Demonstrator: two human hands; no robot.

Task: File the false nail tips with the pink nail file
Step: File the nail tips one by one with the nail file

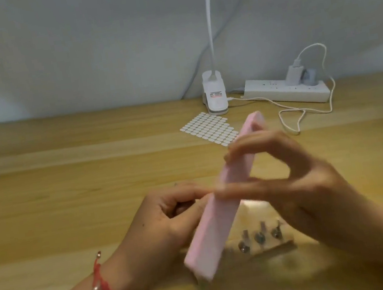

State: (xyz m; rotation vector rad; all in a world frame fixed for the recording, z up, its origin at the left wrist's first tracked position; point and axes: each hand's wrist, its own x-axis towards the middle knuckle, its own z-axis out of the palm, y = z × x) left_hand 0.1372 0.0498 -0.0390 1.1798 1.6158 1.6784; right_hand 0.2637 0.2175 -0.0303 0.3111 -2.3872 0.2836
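Observation:
A long pink nail file [213,231] slants across the middle of the view, its far end up and right, its near end low and blurred. My right hand [298,183] grips it, thumb under and fingers over its upper half. My left hand [169,220] sits against the file's left side with fingers curled, pinching something small at the file's edge; the false nail tip itself is hidden by fingers and blur. A clear stand with metal pegs [261,238] rests on the table just below my right hand.
A sheet of white oval adhesive tabs [208,130] lies further back on the wooden table [66,178]. Behind it stand a white clip lamp base [215,96], a white power strip [287,92] with chargers, and a looping white cable [305,113].

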